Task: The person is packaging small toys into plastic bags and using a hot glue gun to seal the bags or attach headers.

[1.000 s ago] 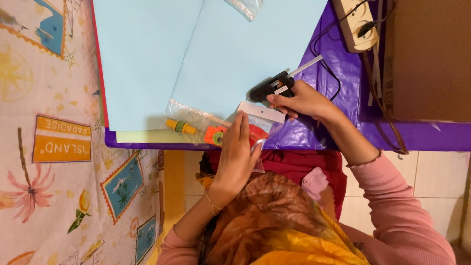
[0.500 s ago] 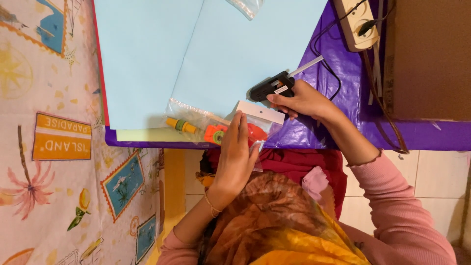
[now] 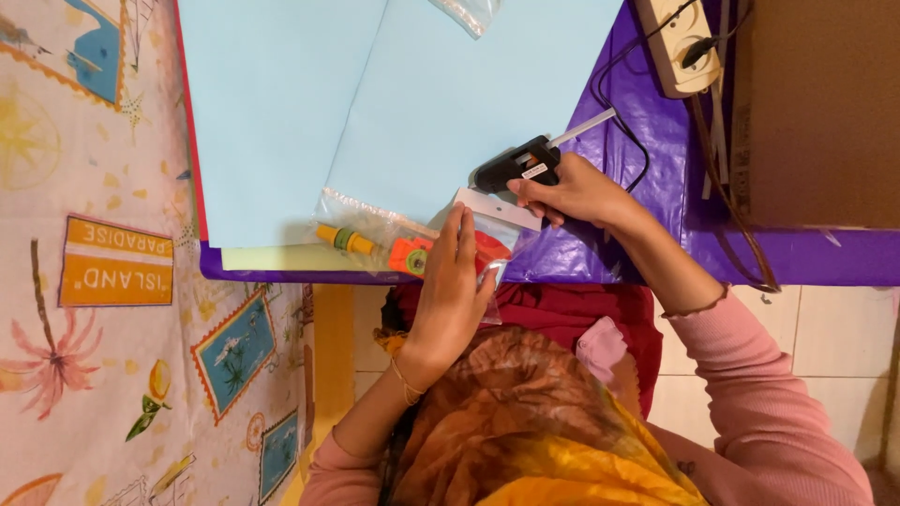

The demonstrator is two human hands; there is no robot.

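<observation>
Nothing has really shifted since a second ago: both your hands sit where they were, and the packet and the gun have not moved

Nearest you, your left hand (image 3: pixel 450 290) lies flat, fingers (image 3: pixel 461 236) stretched out straight and together, pressing down on the clear plastic packet (image 3: pixel 375 225) at the near edge of the tabletop (image 3: pixel 647 253). It grips nothing; the palm covers part of the packet's orange and red contents (image 3: pixel 410 253), and the white header card (image 3: pixel 492 208) shows just past your fingertips

Just beside it, your right hand (image 3: pixel 577 192) is closed around the handle of the black glue gun (image 3: pixel 516 164), fingers wrapped tight. The gun's nozzle end lies close to the header card; I cannot tell whether it touches. A pale glue stick (image 3: pixel 583 126) juts from the back of the gun, and a black cord (image 3: pixel 619 103) loops across the purple cover

Beyond the packet lie the light blue paper sheets (image 3: pixel 309 112). Farthest off, a cream power strip (image 3: pixel 680 47) rests beside a brown cardboard box (image 3: pixel 816 112)
</observation>
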